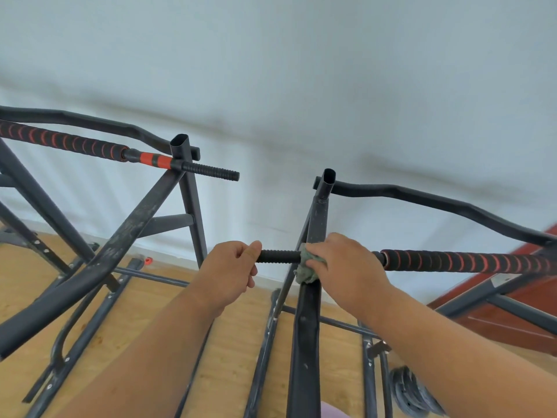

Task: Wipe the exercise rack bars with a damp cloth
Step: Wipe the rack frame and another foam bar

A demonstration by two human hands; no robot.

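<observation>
Cloth: a small grey-green cloth (308, 268) is bunched round the right-hand bar where that bar meets the dark upright post (319, 215), just right of centre in the view.
Right hand: the right hand (346, 267) lies over the cloth with its fingers curled round it, pressing it against the bar and the post.
Left hand: the left hand (230, 274) is closed round the ribbed black end (278, 256) of the same bar, thumb on top, just beside the cloth.
Right bar: to the right of the right hand the bar carries a black foam grip with red crescent marks (464, 261), running off the frame edge.
Rack frame: a broad dark strut (304, 342) slopes from under the cloth down towards the bottom of the view; a bent black tube (437, 203) runs above the padded grip.
Left side: a matching bar (63, 140) with the same red-marked grip, an orange band and a ribbed end passes through the left upright post (188, 188), well apart from both hands.
Floor: light wooden boards (229, 357) lie beneath the frame.
Weights: a dark stack of weight plates (413, 393) rests on the floor at lower right.
Background: a pale wall (301, 70) fills the upper part of the view.
</observation>
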